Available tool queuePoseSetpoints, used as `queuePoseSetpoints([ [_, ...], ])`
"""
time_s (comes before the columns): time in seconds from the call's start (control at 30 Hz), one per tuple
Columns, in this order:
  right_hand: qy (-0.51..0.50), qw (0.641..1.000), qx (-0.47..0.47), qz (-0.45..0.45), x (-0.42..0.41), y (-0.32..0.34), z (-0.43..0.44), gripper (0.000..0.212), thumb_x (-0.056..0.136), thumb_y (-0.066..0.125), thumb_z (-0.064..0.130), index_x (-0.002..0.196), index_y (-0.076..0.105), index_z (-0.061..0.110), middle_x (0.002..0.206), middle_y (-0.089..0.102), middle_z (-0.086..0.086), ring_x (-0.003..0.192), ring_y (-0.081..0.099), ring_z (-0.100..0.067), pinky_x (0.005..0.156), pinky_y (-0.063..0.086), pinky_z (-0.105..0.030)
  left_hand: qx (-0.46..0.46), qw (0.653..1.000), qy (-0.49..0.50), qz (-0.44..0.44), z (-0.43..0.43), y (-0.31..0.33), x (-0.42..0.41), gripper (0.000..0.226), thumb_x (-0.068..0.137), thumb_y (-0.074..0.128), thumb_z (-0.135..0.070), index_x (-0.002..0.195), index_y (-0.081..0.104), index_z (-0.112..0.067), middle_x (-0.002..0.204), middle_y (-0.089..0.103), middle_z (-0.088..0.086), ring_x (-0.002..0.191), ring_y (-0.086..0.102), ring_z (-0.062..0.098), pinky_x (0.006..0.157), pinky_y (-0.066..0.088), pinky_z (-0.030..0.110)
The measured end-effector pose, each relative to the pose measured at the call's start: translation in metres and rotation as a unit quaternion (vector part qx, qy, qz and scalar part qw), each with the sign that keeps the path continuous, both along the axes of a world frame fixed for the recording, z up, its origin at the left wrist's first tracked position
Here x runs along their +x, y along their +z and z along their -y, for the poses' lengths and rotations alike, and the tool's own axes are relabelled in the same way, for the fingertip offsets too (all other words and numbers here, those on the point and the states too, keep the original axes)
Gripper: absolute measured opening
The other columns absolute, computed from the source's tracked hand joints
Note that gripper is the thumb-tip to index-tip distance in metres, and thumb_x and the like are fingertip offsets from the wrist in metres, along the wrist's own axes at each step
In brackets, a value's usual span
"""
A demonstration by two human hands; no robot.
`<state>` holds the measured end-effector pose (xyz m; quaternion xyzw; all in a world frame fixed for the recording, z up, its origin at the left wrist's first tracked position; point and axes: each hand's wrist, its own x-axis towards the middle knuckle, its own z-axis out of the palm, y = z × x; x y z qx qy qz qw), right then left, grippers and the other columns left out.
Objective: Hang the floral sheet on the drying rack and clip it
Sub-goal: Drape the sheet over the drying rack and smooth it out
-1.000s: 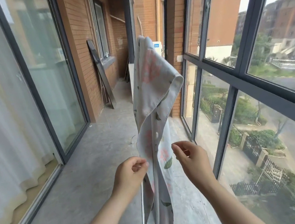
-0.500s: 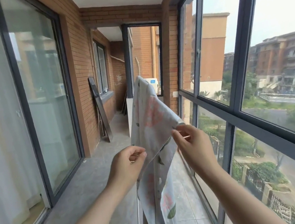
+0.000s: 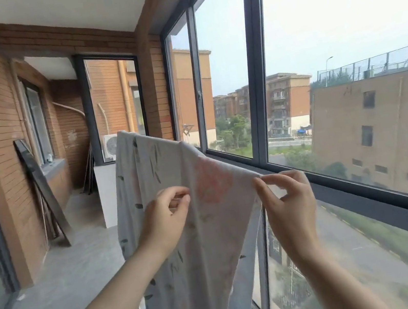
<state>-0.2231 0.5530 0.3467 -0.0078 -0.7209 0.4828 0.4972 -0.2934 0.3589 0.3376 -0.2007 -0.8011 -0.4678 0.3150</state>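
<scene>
Head view: the floral sheet (image 3: pixel 163 177) is held only by two light pinches, so it could slip sideways or bunch up if either grip loosens before a clip goes on. No clip shows, and the rack bar cannot be made out under the cloth. The left hand (image 3: pixel 165 214) curls its fingers (image 3: pixel 177 195) round a fold. The right hand (image 3: pixel 288 199) nips the edge between thumb and forefinger, its other fingers loosely spread. The sheet spans both pinches, rises beyond them and hangs below the wrists.
</scene>
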Motion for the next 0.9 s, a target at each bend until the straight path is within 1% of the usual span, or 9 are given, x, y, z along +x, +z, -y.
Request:
queuePoseSetpoints([
  [0.07,-0.008,1.000,0.019,-0.018,0.002,0.007,-0.002,0.013,0.084,0.070,0.028,0.076,0.066,0.037,0.091,0.058,0.015,0.093,0.057,-0.007,0.078,0.045,-0.016,-0.003,1.000,-0.017,-0.015,-0.003,0.010,-0.007,0.017,0.091,0.059,-0.012,0.106,0.068,-0.013,0.099,0.067,-0.002,0.085,0.062,0.005,0.068,0.041,0.000],
  [0.13,-0.007,0.999,0.029,-0.024,0.003,0.016,-0.001,0.009,0.087,0.066,0.027,0.080,0.069,0.029,0.089,0.065,0.015,0.088,0.062,-0.005,0.076,0.052,-0.026,-0.015,0.999,-0.029,-0.031,-0.004,0.018,-0.011,0.019,0.093,0.057,-0.012,0.109,0.067,-0.012,0.103,0.065,-0.001,0.088,0.063,0.010,0.071,0.043,0.005],
  [0.23,-0.030,0.998,0.052,-0.030,0.004,0.028,0.001,0.014,0.092,0.059,0.026,0.085,0.068,0.020,0.080,0.068,0.011,0.076,0.064,-0.003,0.069,0.052,-0.026,-0.037,0.997,-0.044,-0.045,-0.006,0.026,-0.018,0.020,0.093,0.055,-0.012,0.110,0.066,-0.013,0.108,0.062,0.001,0.090,0.063,0.014,0.080,0.052,0.023],
  [0.37,-0.065,0.996,0.042,-0.049,0.000,0.035,0.007,0.017,0.095,0.053,0.025,0.086,0.065,0.017,0.074,0.067,0.011,0.072,0.063,-0.006,0.065,0.052,-0.033,-0.056,0.994,-0.053,-0.079,-0.001,0.036,-0.032,0.022,0.092,0.058,-0.013,0.112,0.064,-0.012,0.110,0.058,-0.001,0.090,0.060,0.010,0.075,0.044,0.005],
  [0.47,-0.088,0.994,0.032,-0.048,-0.002,0.039,0.014,0.016,0.096,0.050,0.023,0.084,0.061,0.020,0.073,0.062,0.014,0.071,0.060,-0.001,0.063,0.047,-0.026,-0.062,0.990,-0.060,-0.112,0.003,0.050,-0.049,0.026,0.091,0.059,-0.012,0.117,0.061,-0.012,0.116,0.056,0.001,0.099,0.058,0.011,0.085,0.048,0.019],
  [0.53,-0.103,0.993,0.027,-0.045,-0.004,0.043,0.020,0.017,0.096,0.050,0.023,0.084,0.061,0.019,0.071,0.061,0.013,0.069,0.059,-0.001,0.058,0.043,-0.019,-0.104,0.984,-0.050,-0.135,0.004,0.054,-0.068,0.031,0.091,0.059,-0.013,0.122,0.058,-0.010,0.126,0.052,0.006,0.114,0.051,0.020,0.098,0.041,0.027],
  [0.67,-0.136,0.990,-0.003,-0.040,-0.013,0.044,0.033,0.013,0.092,0.058,0.029,0.089,0.064,0.018,0.077,0.065,0.010,0.070,0.062,-0.005,0.060,0.052,-0.027,-0.175,0.966,-0.086,-0.171,0.001,0.058,-0.106,0.040,0.098,0.047,-0.013,0.137,0.045,-0.004,0.144,0.042,0.013,0.135,0.034,0.031,0.112,0.021,0.034],
  [0.8,-0.217,0.973,-0.019,-0.078,-0.009,0.040,0.053,0.006,0.089,0.064,0.022,0.089,0.067,0.017,0.077,0.066,0.011,0.069,0.059,0.001,0.058,0.045,-0.011,-0.174,0.960,-0.184,-0.122,0.011,0.071,-0.137,0.043,0.100,0.040,-0.028,0.142,0.041,-0.016,0.147,0.041,0.006,0.137,0.033,0.024,0.113,0.024,0.037],
  [0.9,-0.273,0.957,-0.018,-0.096,-0.003,0.040,0.069,0.004,0.089,0.064,0.016,0.085,0.066,0.016,0.074,0.065,0.009,0.063,0.057,0.001,0.055,0.042,-0.009,-0.171,0.948,-0.239,-0.125,0.020,0.082,-0.155,0.035,0.099,0.045,-0.028,0.131,0.053,-0.018,0.134,0.054,0.006,0.124,0.047,0.023,0.101,0.037,0.035],
])
